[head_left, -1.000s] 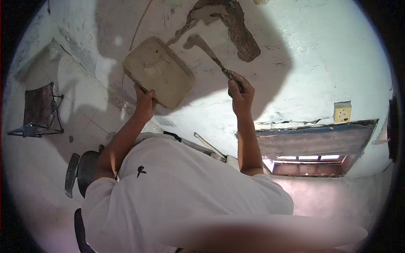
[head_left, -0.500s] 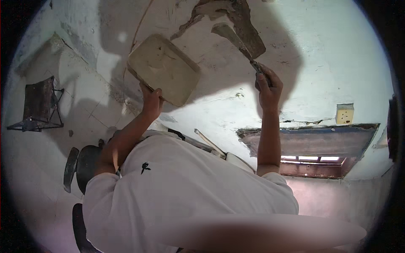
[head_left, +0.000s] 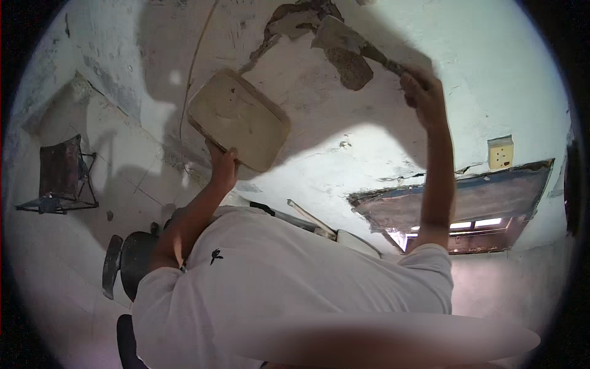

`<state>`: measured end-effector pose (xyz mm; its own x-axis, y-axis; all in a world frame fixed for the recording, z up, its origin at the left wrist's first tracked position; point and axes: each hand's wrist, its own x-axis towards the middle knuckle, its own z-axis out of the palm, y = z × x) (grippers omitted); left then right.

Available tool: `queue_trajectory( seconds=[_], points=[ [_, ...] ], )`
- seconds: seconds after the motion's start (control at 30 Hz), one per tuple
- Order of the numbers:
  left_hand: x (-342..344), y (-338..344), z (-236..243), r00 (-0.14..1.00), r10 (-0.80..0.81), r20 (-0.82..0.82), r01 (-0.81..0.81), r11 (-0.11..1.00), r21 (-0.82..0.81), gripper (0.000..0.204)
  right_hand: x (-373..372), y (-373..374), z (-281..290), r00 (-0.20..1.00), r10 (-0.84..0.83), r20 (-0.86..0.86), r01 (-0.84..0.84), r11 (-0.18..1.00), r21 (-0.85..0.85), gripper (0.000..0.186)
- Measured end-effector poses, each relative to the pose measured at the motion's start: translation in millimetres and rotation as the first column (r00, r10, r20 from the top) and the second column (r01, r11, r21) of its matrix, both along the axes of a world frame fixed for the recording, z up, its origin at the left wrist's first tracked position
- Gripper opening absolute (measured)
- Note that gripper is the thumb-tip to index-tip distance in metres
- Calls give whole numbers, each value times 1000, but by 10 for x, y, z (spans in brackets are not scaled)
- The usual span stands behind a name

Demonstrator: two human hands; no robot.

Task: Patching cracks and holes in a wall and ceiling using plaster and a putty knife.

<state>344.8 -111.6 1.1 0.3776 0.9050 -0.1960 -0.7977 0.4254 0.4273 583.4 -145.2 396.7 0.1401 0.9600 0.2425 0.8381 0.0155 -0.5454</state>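
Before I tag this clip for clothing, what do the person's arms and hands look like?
The left hand and right hand wear no gloves; both forearms are bare. Short sleeves belong to a pale shirt with a small black mark.

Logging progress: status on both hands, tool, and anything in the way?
Left hand gripping shallow tray at its lower edge. Right hand holding scraper, blade overlapping damaged wall patch in view; contact unclear. Shadow falls across the patch.
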Motion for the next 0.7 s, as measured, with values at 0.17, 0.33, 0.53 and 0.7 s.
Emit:
queue_trajectory(
  seconds=[0.17,0.33,0.53,0.7],
  points=[
    [-13,-19,-49,997,-40,-62,32,992,-121,86,-186,318,410,967,-107,231,127,989,-77,35],
    [31,56,33,986,-114,-118,104,991,-83,85,-205,553,934,840,-208,501,255,967,-25,39],
    [-62,19,28,999,-27,-24,25,996,-87,79,-994,915,1244,795,-214,568,296,954,-55,12],
    [-57,50,69,991,-102,-82,96,993,-71,82,-1123,742,1612,806,-104,583,107,994,30,10]
  ],
)
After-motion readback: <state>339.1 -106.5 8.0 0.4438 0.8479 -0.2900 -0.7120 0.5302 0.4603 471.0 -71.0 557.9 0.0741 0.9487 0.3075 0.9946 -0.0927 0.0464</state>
